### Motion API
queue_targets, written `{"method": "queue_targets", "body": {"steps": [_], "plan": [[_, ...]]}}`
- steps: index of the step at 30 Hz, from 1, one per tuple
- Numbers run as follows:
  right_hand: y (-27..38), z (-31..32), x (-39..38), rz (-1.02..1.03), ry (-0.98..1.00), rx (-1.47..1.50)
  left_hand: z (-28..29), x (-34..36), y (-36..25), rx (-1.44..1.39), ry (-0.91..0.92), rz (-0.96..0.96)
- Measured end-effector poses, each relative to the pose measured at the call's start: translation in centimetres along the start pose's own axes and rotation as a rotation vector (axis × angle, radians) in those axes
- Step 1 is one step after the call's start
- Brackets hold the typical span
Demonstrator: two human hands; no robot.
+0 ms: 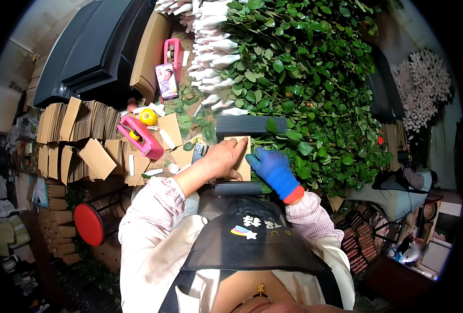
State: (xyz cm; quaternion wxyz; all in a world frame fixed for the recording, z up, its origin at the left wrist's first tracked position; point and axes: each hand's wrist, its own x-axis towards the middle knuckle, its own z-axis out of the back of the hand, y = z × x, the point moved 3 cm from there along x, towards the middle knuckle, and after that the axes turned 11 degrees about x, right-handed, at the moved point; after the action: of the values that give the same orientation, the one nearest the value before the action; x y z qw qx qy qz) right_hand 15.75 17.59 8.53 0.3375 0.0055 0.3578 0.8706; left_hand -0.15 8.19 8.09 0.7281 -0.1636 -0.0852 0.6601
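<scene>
My bare left hand (223, 159) rests with spread fingers on a brown cardboard piece (246, 169), between two dark ridged blocks (247, 125) on the worktable (190, 116). My right hand (267, 167), in a blue glove with red cuff, is curled at the cardboard's right edge among leafy stems (330, 130); what its fingers hold is hidden. White-wrapped flower heads (213, 52) line the stems' left side. A small grey object (200, 151) lies left of my left hand.
Pink tape dispensers (145, 141), a yellow tape measure (148, 117), a phone (166, 81) and cardboard stacks (54, 122) are on the left. Dark sheets (85, 47) stand behind. A red stool (89, 224) is lower left. Another person (416, 180) is at far right.
</scene>
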Motion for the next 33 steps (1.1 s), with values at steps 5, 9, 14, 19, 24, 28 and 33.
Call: {"method": "queue_targets", "body": {"steps": [5, 9, 14, 19, 24, 28, 33], "plan": [[0.9, 4.0, -6.5, -0.293, 0.703, 0.351, 0.1, 1.1, -0.4, 0.049, 0.257, 0.103], [-14.2, -5.2, -11.1, -0.242, 0.317, -0.142, 0.0, 1.8, -0.1, 0.013, 0.256, 0.071], [-5.1, -1.7, -11.5, 0.169, 0.086, 0.631, -0.5, 1.2, 0.5, -0.017, 0.225, 0.078], [2.7, 2.1, -6.3, 0.551, -0.249, 0.139, -2.4, 1.8, 1.4, 0.061, 0.137, 0.062], [1.8, 2.3, 0.1, 0.441, -0.172, -0.033, -0.2, 3.2, 2.0, -0.065, 0.201, 0.066], [-0.6, 0.3, 2.8, 0.203, -0.099, 0.045, 2.1, 1.4, 1.7, 0.054, -0.033, 0.04], [-0.8, -0.2, 3.3, 0.105, -0.082, 0.096, -2.5, -4.9, -0.7, 0.235, -0.429, -0.374]]}}
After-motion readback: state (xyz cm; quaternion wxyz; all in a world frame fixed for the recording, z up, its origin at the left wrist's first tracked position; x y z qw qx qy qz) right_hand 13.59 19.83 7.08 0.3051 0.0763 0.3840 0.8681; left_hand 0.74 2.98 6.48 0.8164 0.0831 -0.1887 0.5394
